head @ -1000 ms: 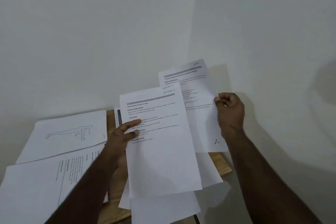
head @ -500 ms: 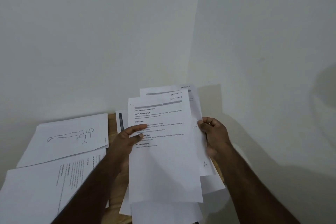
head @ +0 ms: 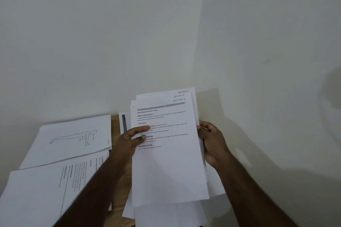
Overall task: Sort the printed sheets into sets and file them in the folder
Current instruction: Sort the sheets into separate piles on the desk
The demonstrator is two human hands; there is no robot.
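Note:
I hold a small stack of printed sheets (head: 169, 164) upright in front of me, above the wooden table. The top sheet carries headed text, and handwritten "Section" labels show on the staggered top right corners. My left hand (head: 132, 141) grips the stack's left edge, thumb on the front of the top page. My right hand (head: 210, 142) grips the right edge with fingers curled around it. More white sheets (head: 166, 215) lie under the stack on the table. No folder is visible.
A sheet with a line drawing of a plank pose (head: 72, 142) lies at the left. A printed text sheet (head: 46, 193) lies nearer me at lower left. The wooden table (head: 115, 121) stands in a corner of white walls (head: 129, 33).
My right hand brought the separate sheet from the upper right down and left onto the back of the stack. Both hands now hold one squared pile.

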